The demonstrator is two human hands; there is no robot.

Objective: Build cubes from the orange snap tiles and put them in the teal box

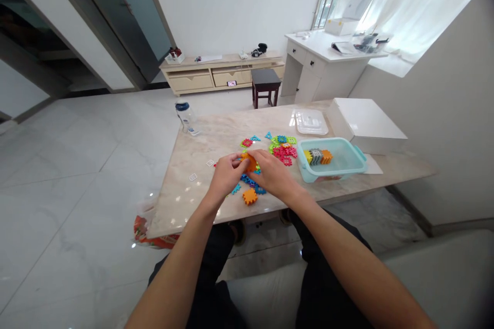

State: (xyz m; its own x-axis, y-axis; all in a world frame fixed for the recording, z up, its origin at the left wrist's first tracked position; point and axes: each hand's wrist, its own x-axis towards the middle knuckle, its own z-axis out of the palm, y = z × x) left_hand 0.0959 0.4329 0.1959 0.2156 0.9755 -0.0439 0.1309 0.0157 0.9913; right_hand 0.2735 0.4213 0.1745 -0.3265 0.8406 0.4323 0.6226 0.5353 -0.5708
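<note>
My left hand (226, 175) and my right hand (275, 174) meet over the marble table (200, 149), both pinched round an orange toothed plastic piece (249, 161). Under my hands lie blue pieces (250, 182), and a loose orange piece (250, 196) sits near the table's front edge. A heap of red, green and blue pieces (283, 147) lies just beyond my right hand. To the right stands a pale blue tub (349, 169) with a block of joined yellow, grey and orange pieces (317, 156) inside.
A clear lid (311, 122) and a white box (365, 124) sit at the table's far right. A water bottle (185, 116) stands at the far left corner. A dark stool (266, 85), low cabinet (224, 72) and white desk (324, 61) stand beyond.
</note>
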